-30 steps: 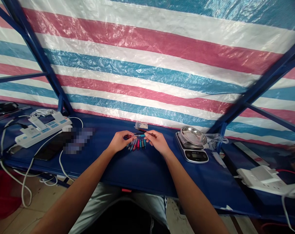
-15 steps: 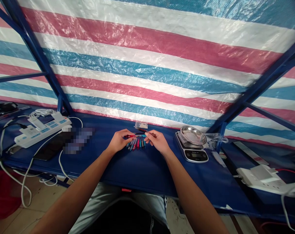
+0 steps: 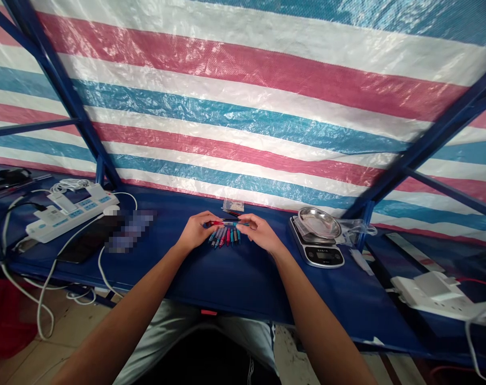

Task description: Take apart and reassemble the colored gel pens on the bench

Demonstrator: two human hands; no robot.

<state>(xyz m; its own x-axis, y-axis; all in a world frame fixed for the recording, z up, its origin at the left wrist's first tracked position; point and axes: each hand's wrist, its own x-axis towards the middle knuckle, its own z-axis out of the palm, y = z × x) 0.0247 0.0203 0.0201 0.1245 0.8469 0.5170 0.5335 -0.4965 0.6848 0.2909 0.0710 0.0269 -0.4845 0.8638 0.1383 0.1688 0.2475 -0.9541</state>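
My left hand (image 3: 197, 230) is closed in a pinch on the red end of a slim pen (image 3: 227, 223), which lies crosswise between my hands. My right hand (image 3: 259, 231) has its thumb and fingers closed around the pen's opposite, bluish end. Just below the pen, a row of several coloured pens or pen parts (image 3: 227, 237), in blue, grey, pink, red and teal, lies side by side on the blue table (image 3: 227, 278). Behind the hands is a small clear bag (image 3: 233, 205) with pale bits in it, and a thin dark stick-like piece lies near it.
A digital scale (image 3: 324, 256) carrying a metal bowl (image 3: 319, 222) stands to the right, with crumpled clear plastic beside it. At left are a white power strip (image 3: 76, 211), cables and a dark phone (image 3: 84, 243). Another white power strip (image 3: 427, 299) lies far right. Striped sheeting hangs behind.
My right hand has lowered its fingers to the pen's right end. The thin dark piece that angled up from its fingertips now shows behind, near the bag. My left hand stays in place.
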